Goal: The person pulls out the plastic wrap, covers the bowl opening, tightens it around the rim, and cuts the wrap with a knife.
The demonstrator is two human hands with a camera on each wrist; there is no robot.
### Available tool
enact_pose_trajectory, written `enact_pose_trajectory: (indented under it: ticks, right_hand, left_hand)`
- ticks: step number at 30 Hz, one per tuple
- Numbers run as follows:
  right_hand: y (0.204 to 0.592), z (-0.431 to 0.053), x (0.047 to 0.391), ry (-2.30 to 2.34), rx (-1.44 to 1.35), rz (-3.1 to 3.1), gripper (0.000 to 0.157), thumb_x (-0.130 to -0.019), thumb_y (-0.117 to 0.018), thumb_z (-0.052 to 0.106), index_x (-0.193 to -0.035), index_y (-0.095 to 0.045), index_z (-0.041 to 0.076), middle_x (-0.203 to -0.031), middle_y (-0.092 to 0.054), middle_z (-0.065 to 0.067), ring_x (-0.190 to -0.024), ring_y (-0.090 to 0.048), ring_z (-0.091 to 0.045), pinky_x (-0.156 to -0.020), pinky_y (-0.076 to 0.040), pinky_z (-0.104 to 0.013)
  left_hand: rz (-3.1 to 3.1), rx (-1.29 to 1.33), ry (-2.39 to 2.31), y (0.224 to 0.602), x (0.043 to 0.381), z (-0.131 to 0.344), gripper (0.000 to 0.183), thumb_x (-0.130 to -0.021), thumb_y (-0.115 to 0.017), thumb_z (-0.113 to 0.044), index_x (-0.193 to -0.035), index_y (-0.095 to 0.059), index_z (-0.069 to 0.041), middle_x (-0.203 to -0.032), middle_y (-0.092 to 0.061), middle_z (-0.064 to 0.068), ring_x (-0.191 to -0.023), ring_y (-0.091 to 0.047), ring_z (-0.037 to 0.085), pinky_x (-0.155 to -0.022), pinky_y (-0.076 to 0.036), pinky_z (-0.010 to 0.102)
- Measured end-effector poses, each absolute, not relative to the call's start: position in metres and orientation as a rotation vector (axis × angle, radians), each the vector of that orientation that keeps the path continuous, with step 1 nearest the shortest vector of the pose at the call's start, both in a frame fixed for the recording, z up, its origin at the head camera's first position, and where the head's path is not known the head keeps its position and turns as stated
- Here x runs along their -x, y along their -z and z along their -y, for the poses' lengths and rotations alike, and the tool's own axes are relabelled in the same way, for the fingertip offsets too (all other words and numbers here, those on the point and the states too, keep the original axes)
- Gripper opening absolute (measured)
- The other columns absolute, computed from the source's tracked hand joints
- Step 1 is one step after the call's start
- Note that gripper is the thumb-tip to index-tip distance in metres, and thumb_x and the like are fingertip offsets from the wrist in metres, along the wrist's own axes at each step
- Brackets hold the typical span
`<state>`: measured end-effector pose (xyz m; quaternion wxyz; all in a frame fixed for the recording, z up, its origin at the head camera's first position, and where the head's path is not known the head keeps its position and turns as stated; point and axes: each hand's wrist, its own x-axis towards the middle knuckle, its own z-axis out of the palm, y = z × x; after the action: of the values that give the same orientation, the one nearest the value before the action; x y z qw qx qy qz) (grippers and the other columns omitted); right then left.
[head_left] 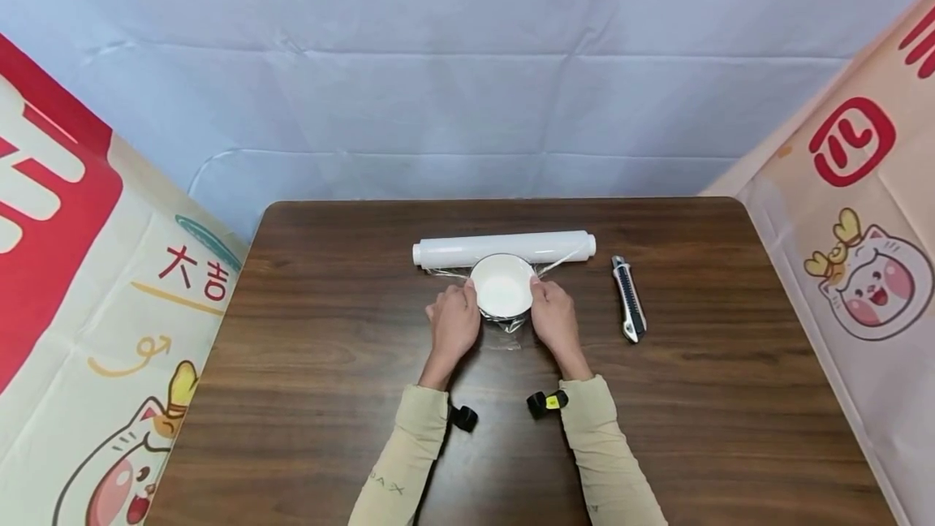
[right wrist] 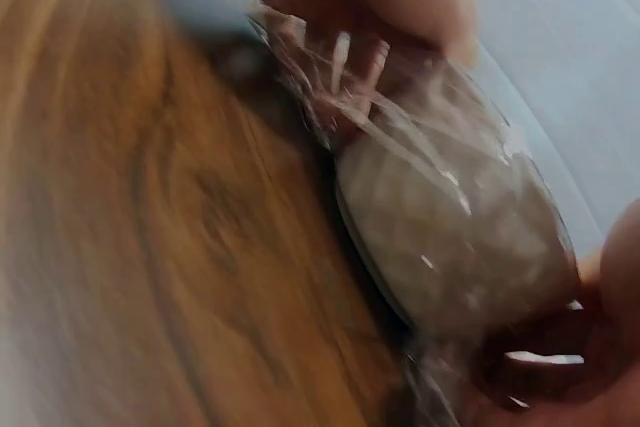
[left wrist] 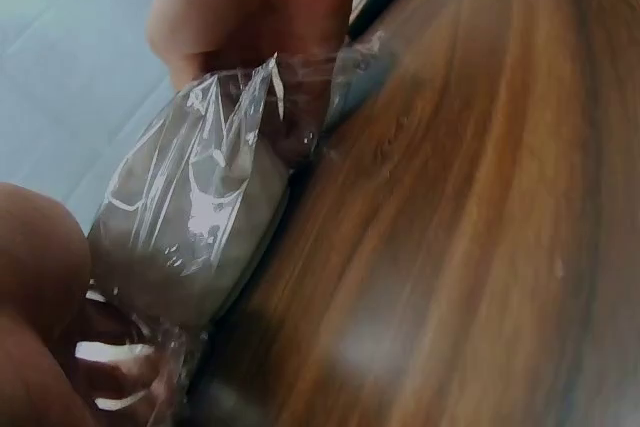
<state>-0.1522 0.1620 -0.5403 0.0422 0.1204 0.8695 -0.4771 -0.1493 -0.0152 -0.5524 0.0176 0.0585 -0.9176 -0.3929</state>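
A round white bowl (head_left: 502,287) stands near the table's middle with clear cling film (left wrist: 205,162) over it. The film hangs in shiny wrinkles down the bowl's near side. My left hand (head_left: 454,321) holds the bowl's left side, thumb at the rim. On the opposite side my right hand (head_left: 557,316) grips it likewise, thumb on the rim and fingers bent down the wall. Both wrist views show film bunched around the fingers. Close behind the bowl lies the white roll of cling film (head_left: 504,249), with film stretched from it toward the bowl.
A utility knife (head_left: 629,299) lies to the right of the bowl and roll. The brown wooden table (head_left: 329,396) ends at a pale cloth backdrop (head_left: 453,120), with printed cloths (head_left: 161,282) at both sides.
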Motion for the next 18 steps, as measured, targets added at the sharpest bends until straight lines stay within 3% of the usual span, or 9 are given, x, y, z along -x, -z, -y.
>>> enact_pose_trajectory:
  ticks: [3,7,10,12,15,18]
  right_hand:
    - [0.539,-0.169,0.154,1.448,-0.319,-2.62,0.057,-0.113,-0.038,0.045,-0.126,-0.071,0.0,-0.132,-0.068,-0.022,-0.128,-0.062,-0.04,-0.11,-0.048,-0.055]
    - [0.537,-0.178,0.157,1.37,-0.147,-2.607,0.063,-0.111,-0.041,0.055,-0.124,-0.071,0.001,-0.129,-0.066,-0.021,-0.12,-0.062,-0.036,-0.106,-0.049,-0.052]
    - [0.537,-0.184,0.158,1.311,0.05,-2.613,0.057,-0.106,-0.055,0.055,-0.121,-0.07,0.002,-0.124,-0.065,-0.021,-0.112,-0.062,-0.034,-0.099,-0.05,-0.05]
    - [0.539,-0.188,0.157,1.29,0.17,-2.604,0.055,-0.1,-0.069,0.05,-0.131,-0.067,0.004,-0.127,-0.063,-0.021,-0.113,-0.06,-0.033,-0.1,-0.05,-0.051]
    - [0.543,-0.192,0.155,1.275,0.288,-2.574,0.08,-0.085,-0.089,0.042,-0.147,-0.054,0.006,-0.135,-0.057,-0.021,-0.122,-0.056,-0.033,-0.107,-0.048,-0.054]
    - [0.548,-0.193,0.153,1.246,0.371,-2.596,0.105,-0.073,-0.099,0.032,-0.157,-0.041,0.005,-0.141,-0.052,-0.022,-0.13,-0.053,-0.037,-0.114,-0.045,-0.058]
  left_hand:
    - [2.892,-0.1,1.295,0.554,0.151,0.022,0.063,-0.115,-0.029,-0.042,-0.096,-0.076,-0.004,-0.112,-0.071,0.016,-0.109,-0.061,0.037,-0.102,-0.034,0.056]
    - [2.984,0.077,1.307,0.555,0.155,0.032,0.062,-0.11,-0.043,-0.053,-0.121,-0.073,0.0,-0.127,-0.067,0.017,-0.12,-0.057,0.036,-0.107,-0.03,0.056]
    - [3.05,0.217,1.269,0.554,0.156,0.039,0.072,-0.098,-0.065,-0.06,-0.133,-0.067,0.002,-0.133,-0.063,0.018,-0.124,-0.055,0.036,-0.109,-0.03,0.055]
    - [3.084,0.322,1.222,0.554,0.157,0.042,0.081,-0.089,-0.076,-0.062,-0.139,-0.064,-0.001,-0.134,-0.061,0.017,-0.125,-0.054,0.034,-0.108,-0.031,0.053]
    - [3.091,0.458,1.131,0.556,0.159,0.047,0.085,-0.079,-0.087,-0.059,-0.139,-0.065,-0.002,-0.131,-0.062,0.015,-0.121,-0.057,0.03,-0.103,-0.036,0.049]
    - [3.075,0.523,0.999,0.558,0.161,0.052,0.075,-0.079,-0.09,-0.052,-0.131,-0.07,-0.003,-0.125,-0.064,0.011,-0.113,-0.061,0.026,-0.098,-0.042,0.045]
